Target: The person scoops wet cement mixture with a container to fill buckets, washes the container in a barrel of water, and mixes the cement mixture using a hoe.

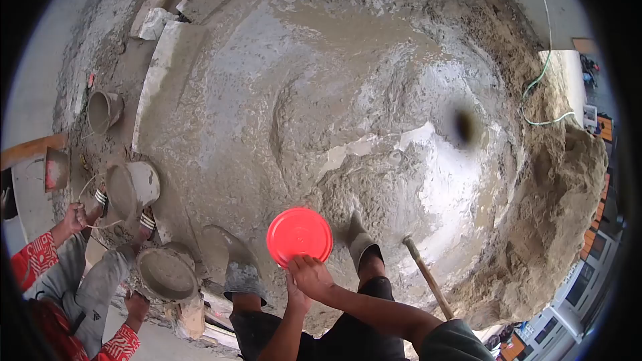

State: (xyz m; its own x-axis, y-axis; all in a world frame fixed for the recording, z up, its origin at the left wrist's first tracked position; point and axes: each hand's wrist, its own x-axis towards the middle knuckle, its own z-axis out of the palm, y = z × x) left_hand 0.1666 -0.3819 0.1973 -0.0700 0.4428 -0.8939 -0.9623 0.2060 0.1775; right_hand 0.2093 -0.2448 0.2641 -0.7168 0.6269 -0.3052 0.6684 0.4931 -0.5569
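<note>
While the right hand's fingers [313,275] grip a red disc [299,232], left hand [298,297] hold unclear, wet mud [234,107] looks worked, crumbly heap [558,207] at its right edge seemingly unmixed.

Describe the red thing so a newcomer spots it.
Start at the wet mud bed. At its near edge, between the boots, left hand and right hand meet at a round red disc. Its bright red sets it apart from the muddy buckets.
</note>
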